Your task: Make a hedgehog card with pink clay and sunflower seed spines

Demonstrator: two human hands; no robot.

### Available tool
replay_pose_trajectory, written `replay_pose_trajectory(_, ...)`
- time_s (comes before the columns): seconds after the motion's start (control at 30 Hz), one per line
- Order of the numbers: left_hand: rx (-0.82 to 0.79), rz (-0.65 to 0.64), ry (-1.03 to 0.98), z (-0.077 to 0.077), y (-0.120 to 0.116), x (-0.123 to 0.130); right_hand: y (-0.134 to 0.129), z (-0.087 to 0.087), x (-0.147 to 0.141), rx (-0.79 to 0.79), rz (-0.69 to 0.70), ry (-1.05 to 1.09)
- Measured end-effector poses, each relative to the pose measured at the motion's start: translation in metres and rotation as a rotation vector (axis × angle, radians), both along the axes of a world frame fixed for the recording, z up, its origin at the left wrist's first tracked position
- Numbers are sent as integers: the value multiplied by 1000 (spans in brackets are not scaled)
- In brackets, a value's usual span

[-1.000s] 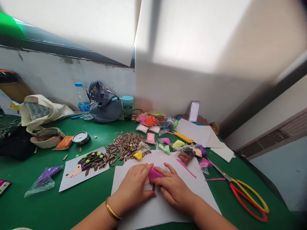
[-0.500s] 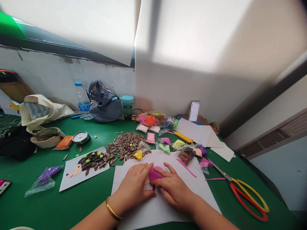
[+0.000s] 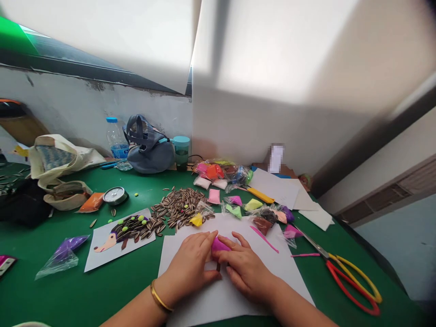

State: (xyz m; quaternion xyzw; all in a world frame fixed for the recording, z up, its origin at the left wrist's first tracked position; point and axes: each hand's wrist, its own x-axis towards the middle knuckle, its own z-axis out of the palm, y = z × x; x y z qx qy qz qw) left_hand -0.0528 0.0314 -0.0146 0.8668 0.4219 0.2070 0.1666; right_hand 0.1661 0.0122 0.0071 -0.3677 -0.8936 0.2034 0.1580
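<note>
Both my hands rest over a white sheet of paper on the table. A piece of magenta modelling clay lies flat on it between them. My left hand lies along the clay's left side, fingers stretched out and thumb apart. From the right, my right hand presses its fingertips on the clay, with the fingers spread. A small dark brown piece and a bit of pale peach clay show under the magenta, partly hidden by my fingers. A thin pink clay strip lies to the right.
Sunflower seeds are heaped behind the sheet. A card with a seed hedgehog lies left. Bagged clay and a yellow cutter sit at the back, scissors at right. Bags, a bottle and a cup line the wall.
My right fingers have shifted slightly further over the magenta clay, covering more of it. My left hand stays almost in place.
</note>
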Motion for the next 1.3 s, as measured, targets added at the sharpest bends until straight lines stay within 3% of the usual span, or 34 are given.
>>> replay_pose_trajectory(0.3, 3, 2, -36, -3, 1, 0, 1, -2, -3, -31, 6, -8)
replay_pose_trajectory(0.53, -29, 13, -50, -3, 1, -1, 4, -7, 1, 51, -81, 57)
replay_pose_trajectory(0.73, -71, -11, -63, -3, 5, -7, 5, 0, -9, -17, -41, 7)
replay_pose_trajectory(0.93, -96, 0, -61, -6, 6, -8, 14, 7, -12, 34, -134, 40)
replay_pose_trajectory(1.3, -83, -4, -97, -7, 6, -9, 14, -5, -6, 86, -137, 88)
